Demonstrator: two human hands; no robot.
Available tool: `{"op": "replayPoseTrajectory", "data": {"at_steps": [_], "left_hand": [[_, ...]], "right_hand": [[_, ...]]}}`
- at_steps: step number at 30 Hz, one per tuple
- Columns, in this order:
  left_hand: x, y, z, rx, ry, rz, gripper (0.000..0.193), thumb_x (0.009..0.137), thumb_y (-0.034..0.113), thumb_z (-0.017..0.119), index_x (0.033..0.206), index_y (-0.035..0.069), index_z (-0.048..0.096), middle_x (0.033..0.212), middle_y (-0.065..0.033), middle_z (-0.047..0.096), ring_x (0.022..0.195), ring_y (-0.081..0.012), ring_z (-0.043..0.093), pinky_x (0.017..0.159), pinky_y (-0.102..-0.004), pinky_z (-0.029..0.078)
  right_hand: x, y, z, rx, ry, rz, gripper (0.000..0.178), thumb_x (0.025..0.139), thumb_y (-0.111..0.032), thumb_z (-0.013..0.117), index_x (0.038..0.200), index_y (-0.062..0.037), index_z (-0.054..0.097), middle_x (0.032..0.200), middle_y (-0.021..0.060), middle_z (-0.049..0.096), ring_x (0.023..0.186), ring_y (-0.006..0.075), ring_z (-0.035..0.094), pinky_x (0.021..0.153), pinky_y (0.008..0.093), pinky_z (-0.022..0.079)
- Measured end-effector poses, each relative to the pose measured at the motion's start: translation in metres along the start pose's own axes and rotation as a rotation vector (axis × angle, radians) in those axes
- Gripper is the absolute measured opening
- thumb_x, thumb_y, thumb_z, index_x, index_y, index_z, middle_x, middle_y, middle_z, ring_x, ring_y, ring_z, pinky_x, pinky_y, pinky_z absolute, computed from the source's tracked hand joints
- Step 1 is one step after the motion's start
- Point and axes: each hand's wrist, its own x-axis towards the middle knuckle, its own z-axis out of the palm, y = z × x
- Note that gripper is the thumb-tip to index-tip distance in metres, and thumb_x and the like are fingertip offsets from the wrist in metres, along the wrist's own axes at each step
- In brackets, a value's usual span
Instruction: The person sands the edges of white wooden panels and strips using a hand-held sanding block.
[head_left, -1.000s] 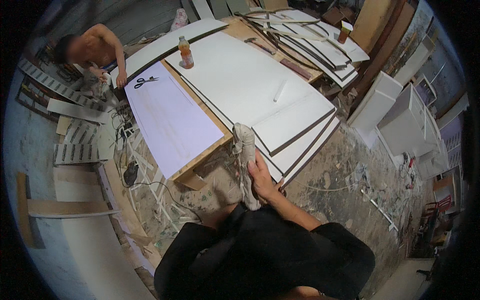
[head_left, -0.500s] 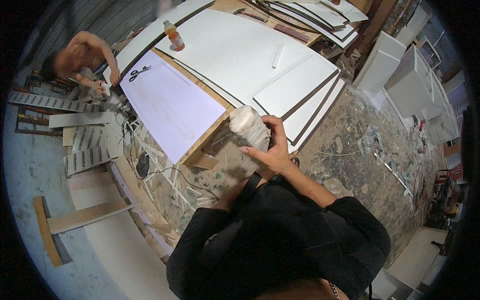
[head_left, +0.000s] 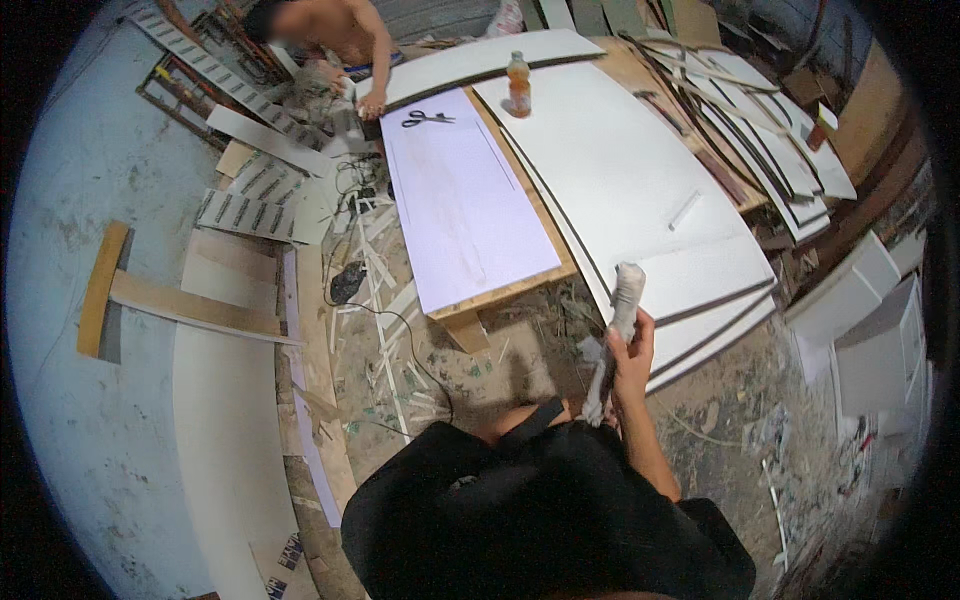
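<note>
My right hand (head_left: pixel 632 362) is closed around a long, whitish-grey cloth-like bundle (head_left: pixel 627 292), its rounded end pointing up and away from me. A grey-white strip (head_left: pixel 598 385) hangs below the hand, close to my body; I cannot make out whether it is part of the bundle. Only a bit of my left forearm (head_left: pixel 510 424) shows, near a black strap, and the left hand itself is hidden. Just beyond the bundle lie white panels (head_left: pixel 600 160) with dark edges. Left of these, a pale lilac sheet (head_left: pixel 465 215) lies on a wooden table (head_left: pixel 500 294).
Dark-handled scissors (head_left: pixel 428 119) lie on the sheet. A bottle of orange drink (head_left: pixel 519 88) stands on the panels. Another person (head_left: pixel 350 40) works at the far left corner. White scraps (head_left: pixel 385 300) and a black cable (head_left: pixel 430 372) litter the floor. White box-shaped units (head_left: pixel 880 345) stand at right.
The view has swung left. The bundle, seen end-on and thick before, now shows lengthwise and slimmer. My right hand still holds it. The other person's white item is no longer plainly visible.
</note>
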Motion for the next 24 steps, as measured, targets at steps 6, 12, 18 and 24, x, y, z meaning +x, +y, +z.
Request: {"op": "replayPoseTrajectory", "data": {"at_steps": [6,12,18,24], "left_hand": [[0.015,-0.026,-0.012,-0.018,-0.029,-0.004,0.03,0.089,0.02,0.06,0.115,0.011,0.048,0.097,0.0005,0.053,0.07,-0.0116,0.052,0.056,-0.0269,0.044],[0.022,-0.061,-0.102,-0.076,0.202,0.447,0.029,0.089,0.019,0.061,0.115,0.011,0.048,0.096,0.0009,0.053,0.07,-0.0113,0.053,0.056,-0.0268,0.044],[-0.057,0.107,-0.047,0.034,0.493,0.78,0.05,0.09,0.015,0.058,0.135,0.006,0.038,0.125,-0.0082,0.051,0.093,-0.0129,0.055,0.077,-0.0292,0.048],[-0.107,0.188,0.002,0.268,0.424,1.026,0.037,0.089,0.007,0.055,0.125,0.0,0.049,0.119,-0.0095,0.057,0.11,-0.015,0.051,0.095,-0.0292,0.04]], "right_hand": [[-0.001,0.043,-0.019,0.362,-0.068,0.549,0.045,0.095,-0.045,0.039,0.111,-0.0031,0.047,0.091,0.0091,0.059,0.064,0.0185,0.058,0.055,0.0306,0.049],[-0.019,0.07,0.001,0.354,-0.248,0.699,0.058,0.095,-0.053,0.028,0.111,-0.0013,0.047,0.097,0.0127,0.059,0.064,0.0213,0.06,0.054,0.0347,0.052],[-0.017,0.069,0.012,0.293,-0.42,0.625,0.035,0.094,-0.034,0.048,0.115,-0.0074,0.037,0.097,0.0138,0.06,0.063,0.023,0.064,0.053,0.0308,0.054],[-0.011,0.063,0.03,0.363,-0.522,0.48,0.04,0.095,-0.023,0.049,0.127,-0.0062,0.033,0.097,0.0155,0.06,0.067,0.0222,0.064,0.057,0.0325,0.054]]}}
